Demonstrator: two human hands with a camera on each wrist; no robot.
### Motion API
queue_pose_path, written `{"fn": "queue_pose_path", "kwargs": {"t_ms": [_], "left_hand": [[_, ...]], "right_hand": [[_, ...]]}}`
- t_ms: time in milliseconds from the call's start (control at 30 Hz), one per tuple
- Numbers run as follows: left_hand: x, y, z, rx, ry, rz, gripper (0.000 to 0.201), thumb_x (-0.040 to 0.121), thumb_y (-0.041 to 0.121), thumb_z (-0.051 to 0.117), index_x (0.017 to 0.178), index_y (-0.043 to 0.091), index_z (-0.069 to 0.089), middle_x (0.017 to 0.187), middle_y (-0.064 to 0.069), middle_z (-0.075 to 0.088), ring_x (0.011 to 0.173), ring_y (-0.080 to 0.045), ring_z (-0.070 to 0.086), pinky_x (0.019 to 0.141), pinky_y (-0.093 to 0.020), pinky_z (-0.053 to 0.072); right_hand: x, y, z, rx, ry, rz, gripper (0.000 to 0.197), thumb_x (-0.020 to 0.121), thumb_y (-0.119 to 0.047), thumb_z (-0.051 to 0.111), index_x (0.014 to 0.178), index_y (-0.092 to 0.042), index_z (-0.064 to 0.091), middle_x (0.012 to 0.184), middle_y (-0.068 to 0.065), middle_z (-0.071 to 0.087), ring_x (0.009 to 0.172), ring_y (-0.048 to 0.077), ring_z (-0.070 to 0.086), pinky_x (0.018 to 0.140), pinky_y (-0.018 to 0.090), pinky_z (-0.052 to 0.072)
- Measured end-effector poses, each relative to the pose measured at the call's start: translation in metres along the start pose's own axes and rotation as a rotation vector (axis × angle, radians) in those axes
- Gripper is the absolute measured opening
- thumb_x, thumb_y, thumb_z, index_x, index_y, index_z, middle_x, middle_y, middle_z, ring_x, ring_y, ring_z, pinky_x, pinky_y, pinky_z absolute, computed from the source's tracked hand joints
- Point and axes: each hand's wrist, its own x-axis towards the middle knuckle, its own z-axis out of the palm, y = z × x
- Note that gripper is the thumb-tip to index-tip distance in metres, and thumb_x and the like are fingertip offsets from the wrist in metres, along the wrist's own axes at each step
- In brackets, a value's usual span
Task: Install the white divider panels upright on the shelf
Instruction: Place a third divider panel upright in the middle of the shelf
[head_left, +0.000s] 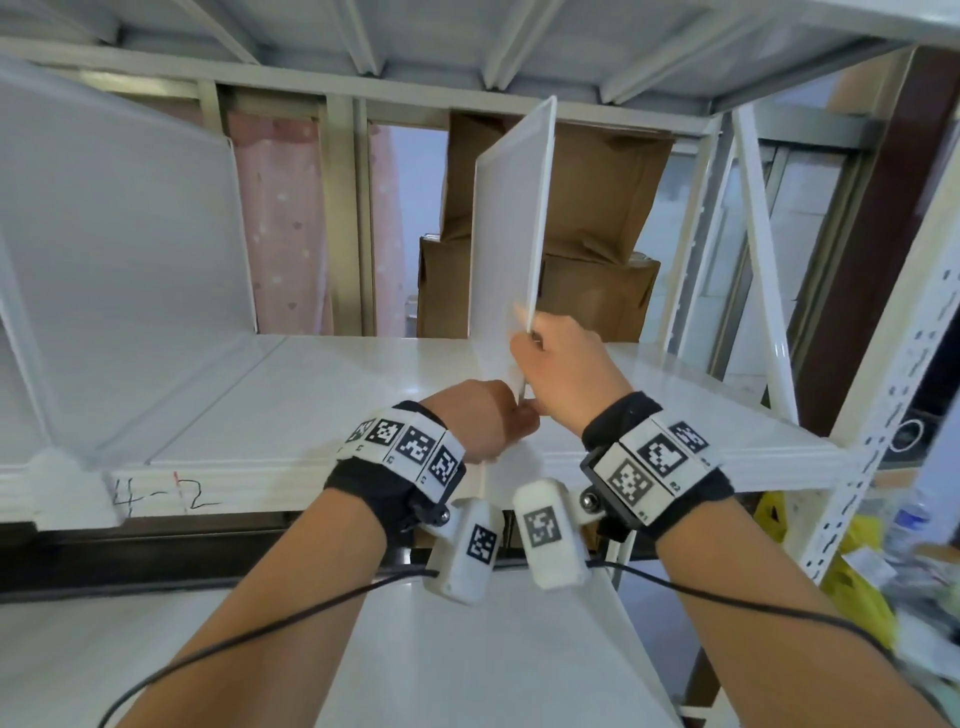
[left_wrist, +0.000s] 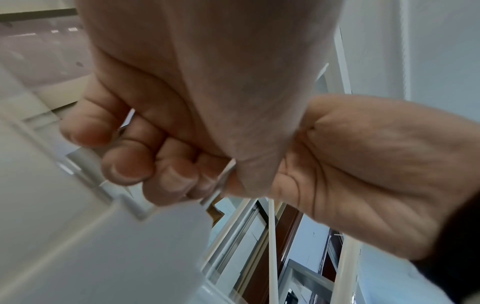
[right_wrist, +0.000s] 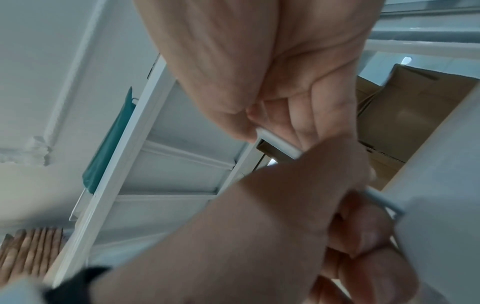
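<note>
A white divider panel stands upright on the white shelf, a little right of centre. My right hand grips its near edge about a third of the way up, thumb and fingers on either side; the right wrist view shows that edge in my palm. My left hand pinches the panel's lower near corner at the shelf's front lip; in the left wrist view its curled fingers close on the thin edge. Another divider panel stands upright at the left.
Brown cardboard boxes are stacked behind the shelf. A white perforated upright post frames the right side, with a diagonal brace inside it. The upper shelf's ribbed underside is overhead. Yellow clutter lies at the lower right.
</note>
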Motion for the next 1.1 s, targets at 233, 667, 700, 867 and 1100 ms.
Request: {"fn": "queue_pose_path", "kwargs": {"t_ms": [233,667,700,867,1100], "left_hand": [[-0.015,-0.028,0.006,0.11,0.085,0.071,0.037,0.084,0.055,0.059,0.095,0.02,0.056,0.091,0.002,0.062,0.079,-0.015,0.058,0.071,-0.032,0.049],[-0.031,-0.05,0.046,0.24,0.281,0.146,0.062,0.082,0.059,0.059,0.137,0.036,0.041,0.142,0.014,0.045,0.126,-0.009,0.046,0.1,-0.03,0.043],[-0.032,-0.051,0.046,0.237,0.279,0.138,0.062,0.084,0.058,0.058,0.139,0.037,0.04,0.146,0.014,0.042,0.13,-0.009,0.043,0.103,-0.031,0.041],[-0.03,-0.054,0.048,0.262,0.278,0.127,0.063,0.086,0.058,0.055,0.143,0.041,0.035,0.153,0.015,0.033,0.14,-0.008,0.032,0.109,-0.033,0.034],[-0.028,-0.058,0.049,0.283,0.278,0.129,0.065,0.086,0.061,0.054,0.144,0.043,0.032,0.155,0.015,0.031,0.142,-0.009,0.029,0.11,-0.034,0.034]], "right_hand": [[-0.031,0.035,0.004,0.366,-0.179,0.166,0.045,0.099,-0.029,0.059,0.143,-0.024,0.054,0.12,0.002,0.071,0.104,0.014,0.07,0.088,0.036,0.061],[-0.104,0.11,-0.005,0.559,-0.075,0.363,0.023,0.1,-0.01,0.052,0.102,-0.019,0.073,0.09,0.004,0.079,0.083,0.023,0.077,0.073,0.036,0.062],[-0.107,0.114,-0.001,0.559,-0.085,0.373,0.023,0.1,-0.01,0.052,0.101,-0.018,0.073,0.089,0.004,0.079,0.083,0.025,0.077,0.072,0.036,0.062],[-0.112,0.117,0.022,0.529,-0.175,0.344,0.018,0.099,-0.016,0.056,0.1,-0.024,0.072,0.088,0.001,0.079,0.079,0.02,0.077,0.067,0.032,0.06],[-0.096,0.099,0.037,0.522,-0.232,0.333,0.007,0.096,-0.018,0.059,0.095,-0.017,0.066,0.087,0.004,0.079,0.076,0.02,0.077,0.067,0.032,0.061]]}}
